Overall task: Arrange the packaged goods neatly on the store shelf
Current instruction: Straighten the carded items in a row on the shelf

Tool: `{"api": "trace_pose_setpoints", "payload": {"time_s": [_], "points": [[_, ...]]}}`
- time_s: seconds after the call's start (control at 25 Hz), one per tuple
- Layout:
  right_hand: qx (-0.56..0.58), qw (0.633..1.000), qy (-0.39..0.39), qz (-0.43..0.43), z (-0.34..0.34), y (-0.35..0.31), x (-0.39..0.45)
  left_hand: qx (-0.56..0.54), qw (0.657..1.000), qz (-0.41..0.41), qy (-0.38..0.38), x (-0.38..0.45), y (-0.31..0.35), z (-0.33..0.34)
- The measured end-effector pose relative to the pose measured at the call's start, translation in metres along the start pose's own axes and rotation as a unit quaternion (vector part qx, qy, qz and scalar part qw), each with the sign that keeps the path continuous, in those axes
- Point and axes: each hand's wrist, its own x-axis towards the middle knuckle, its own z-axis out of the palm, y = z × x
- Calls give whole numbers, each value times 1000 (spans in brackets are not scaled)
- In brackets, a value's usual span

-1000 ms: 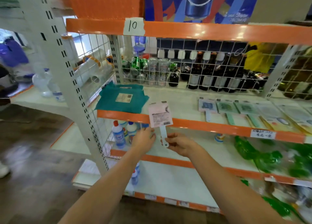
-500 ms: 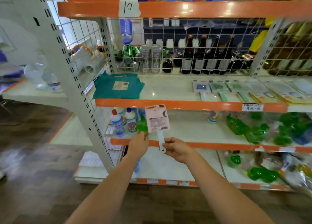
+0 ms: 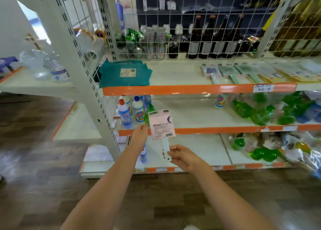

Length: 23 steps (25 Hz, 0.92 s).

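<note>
I hold a pink packaged item (image 3: pixel 161 124) with a white handle upright in front of the shelf unit. My right hand (image 3: pixel 184 157) pinches the bottom of the handle. My left hand (image 3: pixel 140 136) holds the card's lower left edge. On the middle shelf (image 3: pixel 182 89) a row of similar flat packages (image 3: pixel 246 71) lies at the right, and a folded teal cloth pack (image 3: pixel 124 74) lies at the left.
Blue and white bottles (image 3: pixel 132 112) stand on the lower shelf behind the card, with green bottles in clear bags (image 3: pixel 264 111) to the right. Dark glass bottles and cans (image 3: pixel 191 38) stand behind a wire grid. A white upright post (image 3: pixel 81 56) stands at the left.
The view has tilted down and backed away from the shelf. The pink package and both hands now sit lower, in front of the second shelf rather than the middle one.
</note>
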Motion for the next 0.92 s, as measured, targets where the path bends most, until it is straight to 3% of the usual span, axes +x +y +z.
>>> {"api": "trace_pose_setpoints", "payload": {"time_s": [0.28, 0.68, 0.76, 0.92], "points": [[-18, 999, 26, 10, 9, 23, -16, -166, 979, -87, -79, -12, -12, 0], [-155, 981, 113, 15, 22, 35, -19, -164, 981, -54, -85, -18, -21, -8], [-245, 958, 150, -3, 32, 31, -21, -164, 983, -51, -68, -17, -19, -8], [-485, 855, 178, -52, 48, 24, -17, -131, 990, -39, -26, -12, -18, -4]]}}
